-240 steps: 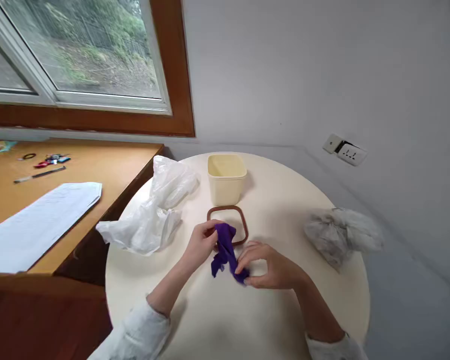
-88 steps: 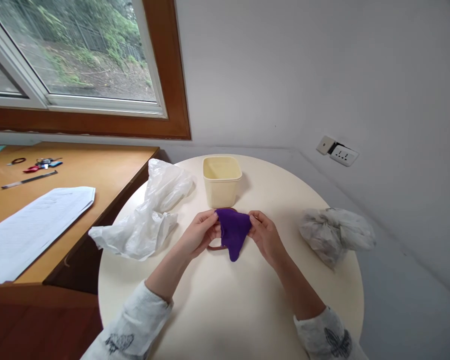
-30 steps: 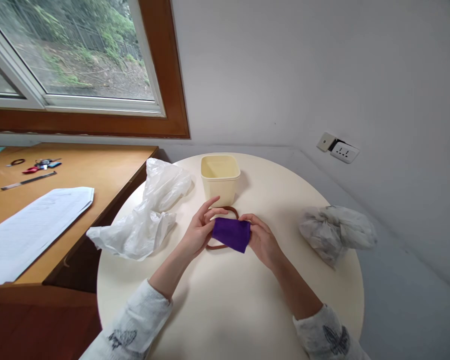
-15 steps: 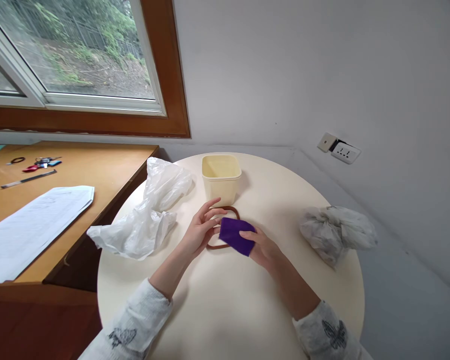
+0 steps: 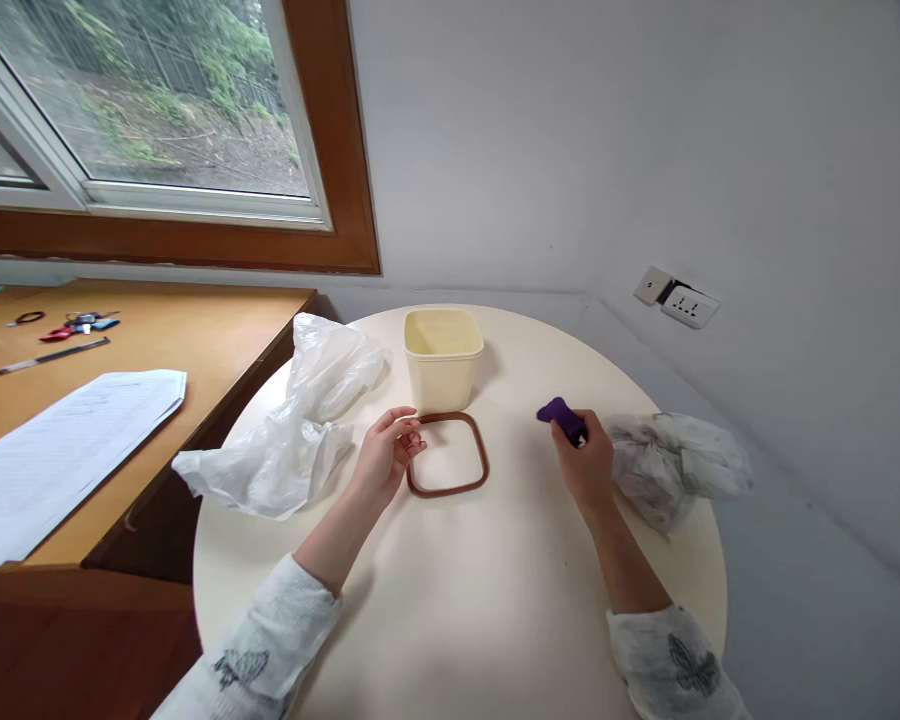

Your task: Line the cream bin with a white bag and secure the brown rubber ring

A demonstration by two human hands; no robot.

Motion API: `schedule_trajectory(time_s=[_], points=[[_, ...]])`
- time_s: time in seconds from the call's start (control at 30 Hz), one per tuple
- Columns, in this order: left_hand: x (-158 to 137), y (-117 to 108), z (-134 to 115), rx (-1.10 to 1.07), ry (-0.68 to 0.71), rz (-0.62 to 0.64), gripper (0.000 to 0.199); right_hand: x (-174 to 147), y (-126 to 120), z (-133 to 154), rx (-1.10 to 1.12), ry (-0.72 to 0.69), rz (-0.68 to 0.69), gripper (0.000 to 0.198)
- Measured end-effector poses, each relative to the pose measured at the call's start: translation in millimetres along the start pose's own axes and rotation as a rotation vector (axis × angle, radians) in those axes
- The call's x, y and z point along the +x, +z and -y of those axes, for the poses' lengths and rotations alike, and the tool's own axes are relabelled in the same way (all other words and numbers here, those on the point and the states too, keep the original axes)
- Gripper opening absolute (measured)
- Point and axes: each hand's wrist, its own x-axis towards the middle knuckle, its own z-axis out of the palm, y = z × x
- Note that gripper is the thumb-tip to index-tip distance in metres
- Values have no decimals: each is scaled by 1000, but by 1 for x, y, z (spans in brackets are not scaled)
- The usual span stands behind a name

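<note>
My right hand [image 5: 586,462] is closed around a bunched purple cloth [image 5: 561,415], held over the right part of the table beside a knotted plastic bag [image 5: 664,465]. My left hand [image 5: 386,455] holds nothing, its fingers loosely curled and apart. Those fingertips hover at the left edge of a brown square ring [image 5: 486,455]; I cannot tell whether they touch it. Just behind the ring stands a cream-coloured plastic bin [image 5: 442,380], upright with its open top facing up.
A crumpled white plastic bag [image 5: 300,430] lies on the left of the round table [image 5: 450,620]. On the wooden desk [image 5: 217,320] at far left are papers [image 5: 82,450], keys [image 5: 82,322] and a dark pen-like strip [image 5: 52,356]. A wall socket [image 5: 690,306] is at right.
My right hand has carried the purple cloth to the right, away from my left hand, and the cloth is now bunched up. The brown ring is uncovered. My left hand has shifted slightly left.
</note>
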Motion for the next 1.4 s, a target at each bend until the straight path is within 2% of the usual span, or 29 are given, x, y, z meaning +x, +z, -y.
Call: schedule_trajectory(time_s=[0.03, 0.1, 0.17, 0.2, 0.27, 0.37, 0.53, 0.7, 0.77, 1.0, 1.23, 1.4], points=[[0, 0, 0, -1, 2, 2, 22, 0, -3, -4, -162, -98, 34, 21], [2, -1, 1, -5, 6, 10, 19, -2, -7, -9, -414, -239, 222, 28], [3, -2, 2, -9, 10, 22, 16, -6, -9, -11, -577, -297, 394, 34], [4, -3, 2, -10, 10, 27, 15, -9, -8, -11, -631, -304, 432, 35], [6, -3, 3, -12, 12, 35, 13, -12, -7, -8, -689, -293, 426, 32], [7, -5, 3, -12, 17, 39, 12, -13, -1, -3, -658, -250, 377, 29], [7, -7, 4, -11, 23, 36, 11, -16, 17, -5, -591, -216, 349, 48], [7, -7, 4, -7, 27, 24, 11, -28, 31, -11, -758, -150, 575, 66], [7, -7, 3, 0, 30, 20, 10, -28, 31, -13, -796, -165, 625, 67], [7, -9, 3, 78, 73, -12, 8, -14, 20, -27, -837, -157, 650, 62], [6, -19, 0, 268, 149, -125, 5, -4, 12, -38, -883, -162, 605, 54], [5, -21, -1, 467, 200, -223, 12, -5, 14, -38, -931, -195, 537, 54]])
